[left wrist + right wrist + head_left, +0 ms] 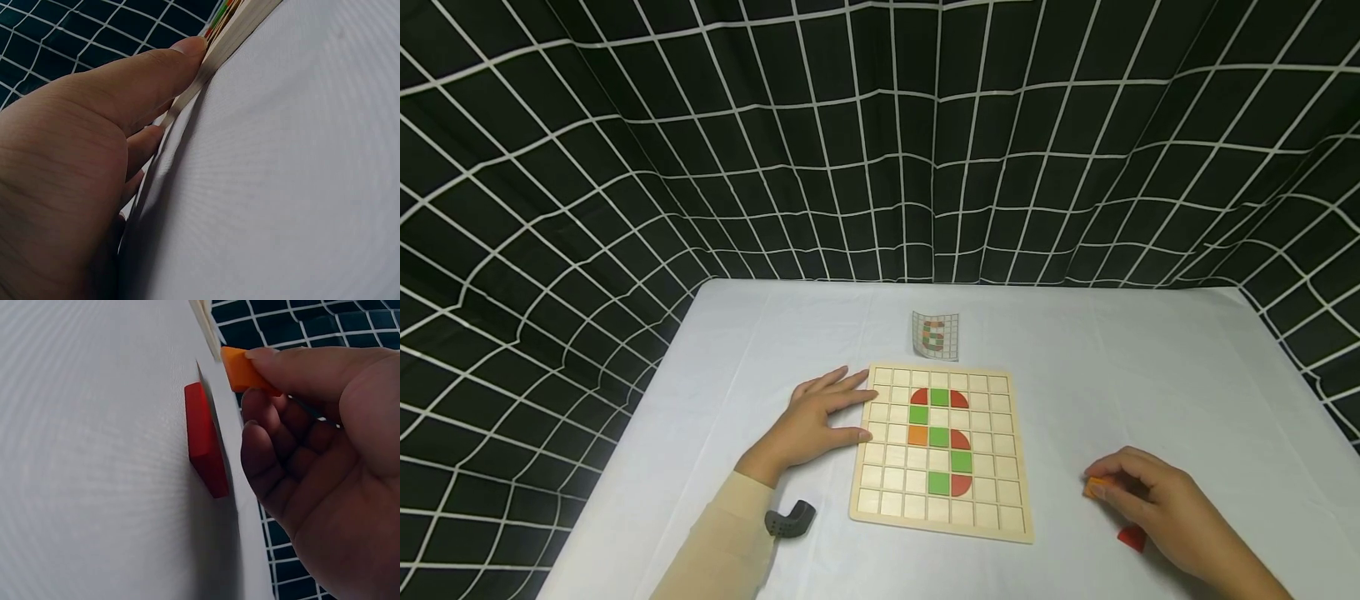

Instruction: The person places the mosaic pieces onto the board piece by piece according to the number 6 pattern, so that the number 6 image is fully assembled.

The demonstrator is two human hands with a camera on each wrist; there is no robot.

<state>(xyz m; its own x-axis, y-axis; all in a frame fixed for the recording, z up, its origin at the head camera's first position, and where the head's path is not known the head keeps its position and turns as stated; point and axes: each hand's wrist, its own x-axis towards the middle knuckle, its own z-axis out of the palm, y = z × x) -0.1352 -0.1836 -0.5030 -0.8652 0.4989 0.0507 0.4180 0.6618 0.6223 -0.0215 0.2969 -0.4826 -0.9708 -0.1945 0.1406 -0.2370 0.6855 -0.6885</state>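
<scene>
My right hand (1157,500) pinches an orange block (240,369) between thumb and fingers, to the right of the board. Below it on the cloth lies a red block (203,440) with a curved side. The left hand (816,421) rests at the left edge of a wooden grid board (880,479), its thumb and index fingertip on the frame. In the board's cells sit several green squares (939,437), several red quarter-round pieces (961,485) and one orange square (917,435). The thumb against the board's side also shows in the left wrist view.
A small pattern card (951,337) with a coloured grid figure lies behind the board, its left edge curling. A dark grey curved object (791,520) is beside the left wrist. White cloth (1075,350) covers the table; black cloth with white grid lines (850,125) surrounds it.
</scene>
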